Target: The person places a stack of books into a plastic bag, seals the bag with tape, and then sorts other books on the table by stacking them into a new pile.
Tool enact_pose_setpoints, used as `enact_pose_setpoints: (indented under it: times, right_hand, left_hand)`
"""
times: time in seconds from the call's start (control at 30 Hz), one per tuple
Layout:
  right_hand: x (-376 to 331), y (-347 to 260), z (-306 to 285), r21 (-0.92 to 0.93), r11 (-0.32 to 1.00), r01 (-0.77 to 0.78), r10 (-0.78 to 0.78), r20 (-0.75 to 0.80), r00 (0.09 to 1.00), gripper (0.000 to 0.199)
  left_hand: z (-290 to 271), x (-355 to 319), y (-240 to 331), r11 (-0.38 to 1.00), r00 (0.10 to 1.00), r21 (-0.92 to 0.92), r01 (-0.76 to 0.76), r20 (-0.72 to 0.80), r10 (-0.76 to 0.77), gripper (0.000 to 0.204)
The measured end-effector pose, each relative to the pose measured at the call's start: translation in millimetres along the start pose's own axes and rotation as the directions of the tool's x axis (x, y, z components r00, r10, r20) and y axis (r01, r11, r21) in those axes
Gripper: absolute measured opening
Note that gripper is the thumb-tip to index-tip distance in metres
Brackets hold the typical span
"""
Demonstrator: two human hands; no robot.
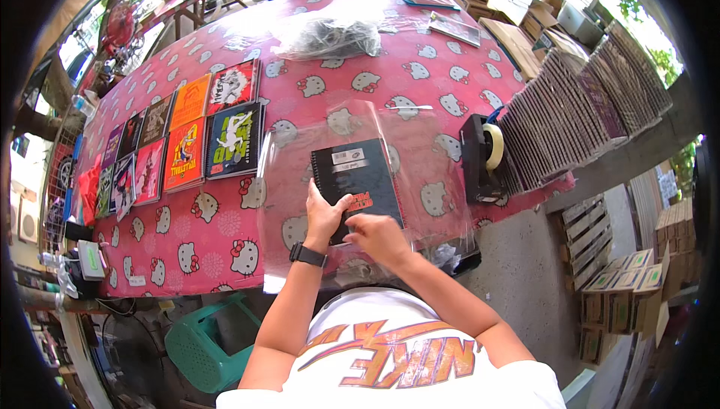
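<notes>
A black spiral notebook (352,176) with a white label and red lettering lies in front of me, on a pile of clear plastic bags (292,155). My left hand (324,215) grips its lower left side, thumb on the cover and the other fingers along the coil. Over the notebook's lower edge, my right hand (377,238) has its fingers curled and pressed together; whatever they pinch is hidden. Left of the bags, several colourful spiral notebooks (187,146) sit in two rows of stacks.
A pink patterned cloth (225,229) covers the table. To the right stand a black tape dispenser (480,155) and long rows of stacked notebooks (559,120). Crumpled clear plastic (330,38) lies farther back. A green stool (210,341) is below left; cardboard boxes (626,289) are on the right.
</notes>
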State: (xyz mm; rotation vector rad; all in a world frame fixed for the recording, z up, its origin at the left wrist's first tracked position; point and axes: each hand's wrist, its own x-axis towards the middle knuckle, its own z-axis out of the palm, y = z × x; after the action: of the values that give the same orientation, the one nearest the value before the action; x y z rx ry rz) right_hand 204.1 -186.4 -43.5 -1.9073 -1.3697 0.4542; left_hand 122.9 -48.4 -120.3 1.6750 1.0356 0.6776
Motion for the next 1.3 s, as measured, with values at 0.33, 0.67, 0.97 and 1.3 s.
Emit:
enact_pose_setpoints:
  times: [0.33,0.67,0.97,1.3]
  right_hand:
    - [36.1,70.8,-10.0,0.124,0.909,-0.399,0.412,-0.114,0.904,0.049]
    - [37.4,70.2,-1.7,-0.036,0.866,-0.498,0.493,-0.105,0.864,0.080]
    - [33.0,47.3,23.2,-0.623,0.763,-0.170,0.165,-0.066,0.984,0.067]
    - [43.6,30.5,10.2,-0.639,0.762,-0.104,0.070,-0.079,0.994,0.061]
  left_hand:
    - [-12.6,1.4,-3.0,0.904,0.989,-0.426,0.048,0.145,0.016,0.079]
    - [6.0,-1.7,1.8,0.995,0.997,0.087,0.059,-0.058,-0.054,0.075]
    - [-11.5,-6.6,-11.6,0.894,0.960,0.446,-0.051,-0.226,0.167,0.076]
    - [-116.4,-10.7,-16.5,0.998,0.956,0.012,0.067,-0.287,-0.061,0.017]
